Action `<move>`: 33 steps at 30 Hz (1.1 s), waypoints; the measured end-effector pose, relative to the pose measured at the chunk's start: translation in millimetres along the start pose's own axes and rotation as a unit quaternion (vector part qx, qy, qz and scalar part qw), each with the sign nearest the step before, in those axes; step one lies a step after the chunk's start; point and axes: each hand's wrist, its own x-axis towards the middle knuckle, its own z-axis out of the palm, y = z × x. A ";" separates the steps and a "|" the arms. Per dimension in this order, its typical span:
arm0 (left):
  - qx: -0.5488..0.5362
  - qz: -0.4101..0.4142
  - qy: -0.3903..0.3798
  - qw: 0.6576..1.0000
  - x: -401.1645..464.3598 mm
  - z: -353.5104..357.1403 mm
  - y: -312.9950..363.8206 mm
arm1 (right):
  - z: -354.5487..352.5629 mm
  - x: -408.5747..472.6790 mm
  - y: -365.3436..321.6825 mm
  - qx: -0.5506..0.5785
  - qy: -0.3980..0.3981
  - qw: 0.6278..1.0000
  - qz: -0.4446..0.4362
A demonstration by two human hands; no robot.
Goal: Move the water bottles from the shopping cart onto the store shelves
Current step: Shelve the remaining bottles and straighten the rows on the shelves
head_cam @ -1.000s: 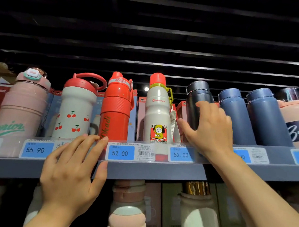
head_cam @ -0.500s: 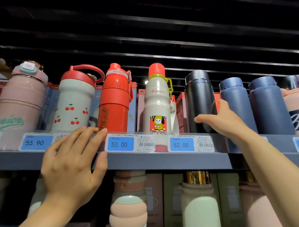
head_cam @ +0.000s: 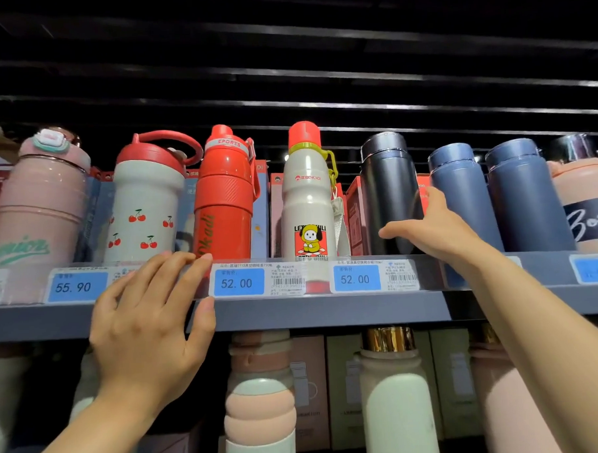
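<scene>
Right hand (head_cam: pixel 434 229): reaches over the front edge of the upper shelf (head_cam: pixel 328 310) and wraps the lower body of the black bottle (head_cam: pixel 388 191). Thumb lies across the bottle's front near its base; my fingers (head_cam: pixel 430 195) curl round its right side, in the gap between it and the first blue bottle (head_cam: pixel 460 192). The black bottle stands upright on the shelf, just behind the front edge.

Left hand (head_cam: pixel 147 322): flat and relaxed, holding nothing. Its fingers are straight and rest on the clear price strip at the shelf's front edge; the thumb presses the grey shelf face below, beside the 52.00 price tag (head_cam: pixel 238 283).

Outward along the shelf, to the right of the first blue bottle stands a second blue bottle (head_cam: pixel 522 196), then a pink bottle with a dark band (head_cam: pixel 587 200) at the right end. To the left of the black bottle: a white bottle with a red cap and cartoon label (head_cam: pixel 306 198), a red sports bottle (head_cam: pixel 224 195), a white cherry-print bottle (head_cam: pixel 145 202) and a pink bottle (head_cam: pixel 33 210) at the left end. All stand upright. Boxes stand behind them.

On the lower shelf, more pale bottles (head_cam: pixel 394 403) and boxes show under the shelf edge.
</scene>
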 end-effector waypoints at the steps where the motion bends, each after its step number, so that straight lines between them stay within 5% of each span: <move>1: 0.002 0.003 0.006 1.000 0.1 0.2 0.2 | 0.7 -1.6 -1.0 -0.009 0.009 1.000 -0.004; 8: 0.003 0.005 0.004 1.000 -2.0 1.9 -2.7 | 10.6 -5.5 -5.4 -0.080 0.070 0.994 -0.001; 16: -0.032 -0.033 -0.100 0.994 4.1 -13.1 8.5 | 12.8 -4.4 -5.9 -0.114 0.100 0.988 -0.021; 25: -0.146 0.044 -0.099 0.983 42.4 1.6 140.2 | -44.0 9.2 42.8 -0.053 0.233 0.960 -0.146; 33: -0.102 0.004 -0.107 0.989 47.9 41.2 272.7 | -92.8 40.5 105.9 -0.081 0.095 0.978 -0.168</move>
